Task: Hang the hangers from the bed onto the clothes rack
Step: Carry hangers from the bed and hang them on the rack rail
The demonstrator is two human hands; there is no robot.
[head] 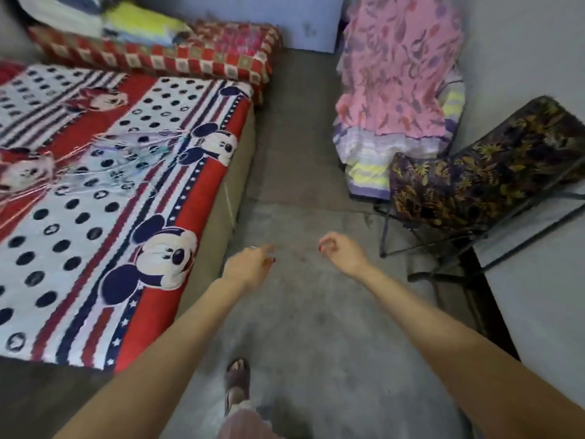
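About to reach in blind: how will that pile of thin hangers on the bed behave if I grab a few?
The hangers look thin and wiry, so probably light. They lie crossed in a loose heap, so likely to snag and drag neighbours along. They lie on the soft bedspread, so probably won't slide far.

left arm stretched forward, bare | left hand fingers loosely extended, holding nothing | right arm stretched forward, bare | right hand fingers loosely curled, holding nothing | hands apart
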